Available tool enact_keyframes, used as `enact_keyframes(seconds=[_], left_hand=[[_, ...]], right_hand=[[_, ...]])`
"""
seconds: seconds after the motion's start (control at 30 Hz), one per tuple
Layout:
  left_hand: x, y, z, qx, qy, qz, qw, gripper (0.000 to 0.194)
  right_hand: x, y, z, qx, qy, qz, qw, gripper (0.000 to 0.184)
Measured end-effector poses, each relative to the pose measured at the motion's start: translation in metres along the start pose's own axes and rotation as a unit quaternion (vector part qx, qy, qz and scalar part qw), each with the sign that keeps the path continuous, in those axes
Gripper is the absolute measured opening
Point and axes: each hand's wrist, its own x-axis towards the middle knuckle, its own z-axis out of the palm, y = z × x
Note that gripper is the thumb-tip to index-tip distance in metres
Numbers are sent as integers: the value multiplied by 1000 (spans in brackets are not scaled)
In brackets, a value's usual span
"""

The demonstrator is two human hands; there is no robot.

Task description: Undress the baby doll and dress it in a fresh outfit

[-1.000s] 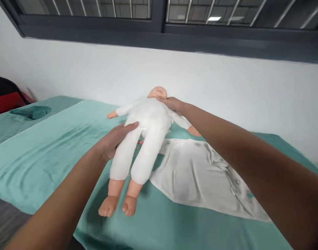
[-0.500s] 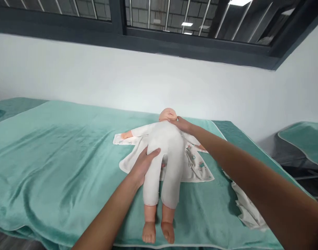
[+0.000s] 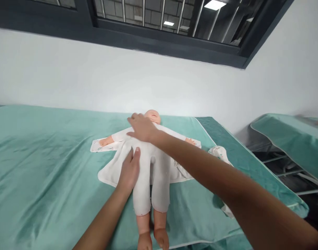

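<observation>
A baby doll (image 3: 161, 180) in a white body and leggings lies on its back, arms spread and bare feet toward me. Beneath it is an opened white printed baby shirt (image 3: 109, 172), its sleeves laid out under the doll's arms. My left hand (image 3: 129, 170) grips the doll's hip at the left, thumb on top, with some fingers hidden. My right hand (image 3: 142, 127) is over the doll's upper chest, just below the head, fingers stretched out to the left; whether it presses on the doll I cannot tell.
A green blanket (image 3: 57, 166) covers the table. To the right, partly behind my right forearm, lies a crumpled white printed cloth (image 3: 219, 152). A white wall (image 3: 109, 80) and barred window (image 3: 153, 21) stand behind. Another green-covered bed (image 3: 291, 139) is at the far right.
My right hand has moved left from the doll's neck and shoulder to across its upper chest. My left hand stays at the hip. The view has shifted right.
</observation>
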Motion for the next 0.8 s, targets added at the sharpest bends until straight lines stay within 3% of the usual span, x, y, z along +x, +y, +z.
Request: enact_keyframes(seconds=[0.1, 0.23, 0.33, 0.47, 0.6, 0.7, 0.8], left_hand=[[17, -16, -13, 157, 49, 57, 985, 46], [34, -39, -28, 317, 62, 169, 931, 35], [41, -48, -30, 382, 79, 151, 908, 34], [53, -48, -30, 423, 98, 97, 895, 39], [74, -49, -36, 377, 89, 74, 919, 27], [84, -54, -41, 225, 136, 24, 964, 26], [88, -60, -44, 108, 169, 9, 980, 22]], right_hand=[[19, -33, 26, 12, -84, -56, 995, 39], [40, -46, 47, 3, -115, -68, 991, 32], [48, -42, 46, 9, -131, -61, 990, 27], [40, -29, 27, 20, -110, -50, 993, 28], [15, -12, 6, 51, -75, -66, 994, 27], [-4, -1, -3, 68, -71, -83, 992, 32], [-15, 6, -5, 46, -98, -91, 990, 39]])
